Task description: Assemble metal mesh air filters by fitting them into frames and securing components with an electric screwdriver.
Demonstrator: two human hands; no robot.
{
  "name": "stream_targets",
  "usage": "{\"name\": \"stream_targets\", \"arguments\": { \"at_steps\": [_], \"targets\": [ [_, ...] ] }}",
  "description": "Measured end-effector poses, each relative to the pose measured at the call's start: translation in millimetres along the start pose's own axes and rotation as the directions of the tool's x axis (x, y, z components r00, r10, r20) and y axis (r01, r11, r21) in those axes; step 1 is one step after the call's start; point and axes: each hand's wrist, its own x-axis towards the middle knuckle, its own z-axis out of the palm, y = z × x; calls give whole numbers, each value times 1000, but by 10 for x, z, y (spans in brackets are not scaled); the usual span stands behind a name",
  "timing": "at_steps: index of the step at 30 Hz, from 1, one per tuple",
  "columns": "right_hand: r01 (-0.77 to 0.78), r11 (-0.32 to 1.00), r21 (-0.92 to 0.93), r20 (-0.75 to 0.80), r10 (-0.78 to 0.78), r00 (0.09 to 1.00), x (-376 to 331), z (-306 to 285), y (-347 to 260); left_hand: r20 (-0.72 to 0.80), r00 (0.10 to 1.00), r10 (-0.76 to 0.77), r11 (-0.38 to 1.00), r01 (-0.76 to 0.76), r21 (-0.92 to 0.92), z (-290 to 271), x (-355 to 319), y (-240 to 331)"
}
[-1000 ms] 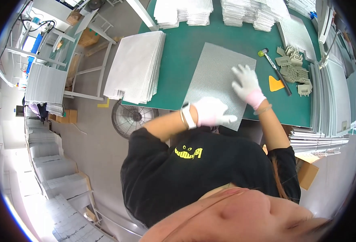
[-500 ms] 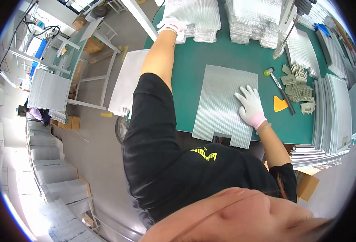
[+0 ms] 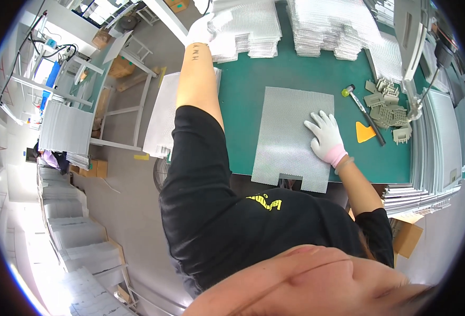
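My right hand [image 3: 326,138], in a white glove with a pink cuff, lies flat with fingers spread on a silver perforated sheet [image 3: 288,131]. This sheet has a notch in its near edge, which reaches the front edge of the green table [image 3: 243,126]. My left arm stretches far forward, and my gloved left hand [image 3: 201,30] is at the left side of a stack of similar perforated sheets [image 3: 256,31]. Glare and the pale sheets beside it hide its fingers, so its hold is unclear.
Another sheet stack [image 3: 330,26] stands at the back. Right of my right hand lie a hammer [image 3: 364,109], an orange scraper [image 3: 365,132] and beige plastic parts [image 3: 390,113]. A metal arm [image 3: 414,52] overhangs the right. White panels [image 3: 438,142] stand at the right edge, and pale sheets [image 3: 161,116] lie at left.
My left hand has moved left and slightly farther away along the back stack. My right hand stays on the sheet. The whole view has shifted slightly.
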Motion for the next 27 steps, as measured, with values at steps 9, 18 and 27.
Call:
{"name": "stream_targets", "arguments": {
  "at_steps": [9, 18, 27],
  "targets": [
    [-9, 1000, -11, 43, 9, 999, 62, 72, 207, 135, 982, 129, 865, -45, -499, 396, -1438, 320],
    [132, -350, 928, -29, 285, 958, 26, -302, -13, 150, 976, 160, 964, -122, -236, 351, -3868, -113],
    [-407, 724, 557, -146, 567, 810, -619, -413, -530, -46, 993, -106, 533, 96, 840, 812, -4674, -732]
  ]
}}
